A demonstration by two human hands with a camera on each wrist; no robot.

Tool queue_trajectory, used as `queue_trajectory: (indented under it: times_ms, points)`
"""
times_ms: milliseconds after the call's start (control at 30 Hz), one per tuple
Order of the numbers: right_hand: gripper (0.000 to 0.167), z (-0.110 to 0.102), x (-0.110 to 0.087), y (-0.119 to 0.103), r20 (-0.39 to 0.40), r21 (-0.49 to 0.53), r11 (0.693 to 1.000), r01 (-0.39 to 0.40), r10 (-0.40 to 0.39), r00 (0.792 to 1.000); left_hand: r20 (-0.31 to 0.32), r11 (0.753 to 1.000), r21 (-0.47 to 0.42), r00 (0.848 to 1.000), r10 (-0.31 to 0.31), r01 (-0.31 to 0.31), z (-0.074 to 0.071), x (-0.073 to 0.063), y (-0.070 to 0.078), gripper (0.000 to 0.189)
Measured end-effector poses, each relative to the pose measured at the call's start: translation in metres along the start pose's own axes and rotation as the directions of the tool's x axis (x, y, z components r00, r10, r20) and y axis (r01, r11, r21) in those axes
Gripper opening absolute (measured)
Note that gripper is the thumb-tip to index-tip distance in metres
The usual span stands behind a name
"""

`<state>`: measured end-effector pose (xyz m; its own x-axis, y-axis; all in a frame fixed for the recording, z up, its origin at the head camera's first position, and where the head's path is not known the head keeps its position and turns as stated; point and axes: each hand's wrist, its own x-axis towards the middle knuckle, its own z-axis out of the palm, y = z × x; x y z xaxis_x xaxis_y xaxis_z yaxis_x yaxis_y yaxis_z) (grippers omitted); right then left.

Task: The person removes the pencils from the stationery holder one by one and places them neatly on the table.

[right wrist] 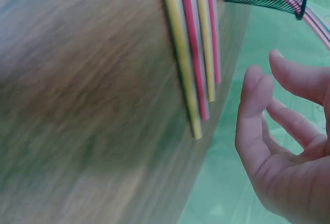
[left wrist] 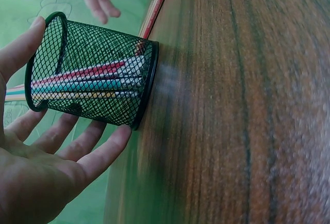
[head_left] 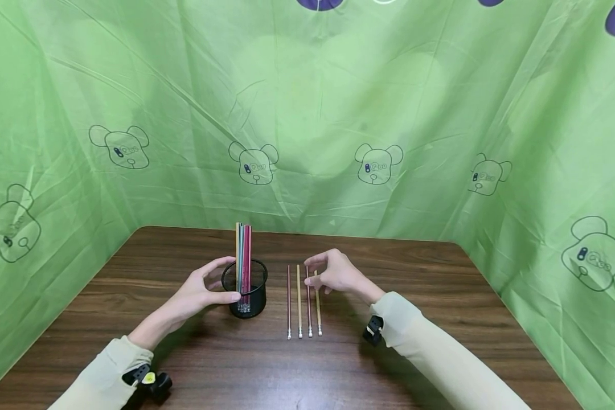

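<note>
While your left hand (head_left: 197, 293) is gripping the black, round wire-mesh cup (head_left: 257, 303) between thumb and fingers, a bundle of multicoloured pencils (head_left: 246, 256) is standing inside it. Four red and yellow pencils (head_left: 299, 302) are lying side by side, right of the cup, on the brown wood-grain table (head_left: 338, 370). Your right hand (head_left: 338, 272) is hovering right of the cup, thumb and fingers slightly parted, holding nothing.
</note>
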<state>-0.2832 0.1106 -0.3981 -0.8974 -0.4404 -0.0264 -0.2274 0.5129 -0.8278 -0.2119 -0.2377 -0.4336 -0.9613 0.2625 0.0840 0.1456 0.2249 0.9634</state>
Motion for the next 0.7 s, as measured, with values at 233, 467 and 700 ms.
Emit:
queue_trajectory:
  times_ms: [233, 467, 700]
  points:
    - [0.040, 0.008, 0.007, -0.016, 0.001, 0.038, 0.997, 0.069, -0.069, 0.998, 0.006, 1.000, -0.007, 1.000, 0.005, -0.005, 0.000, 0.000, -0.001, 0.082]
    - [0.038, 0.021, 0.014, -0.030, -0.016, 0.034, 0.988, 0.151, -0.151, 0.988, 0.004, 1.000, -0.013, 1.000, 0.002, -0.002, 0.000, 0.000, 0.000, 0.082]
    - [0.037, 0.034, 0.021, -0.048, -0.039, -0.041, 0.969, 0.243, -0.245, 0.969, 0.004, 1.000, -0.015, 1.000, -0.001, 0.001, 0.000, 0.000, 0.000, 0.082]
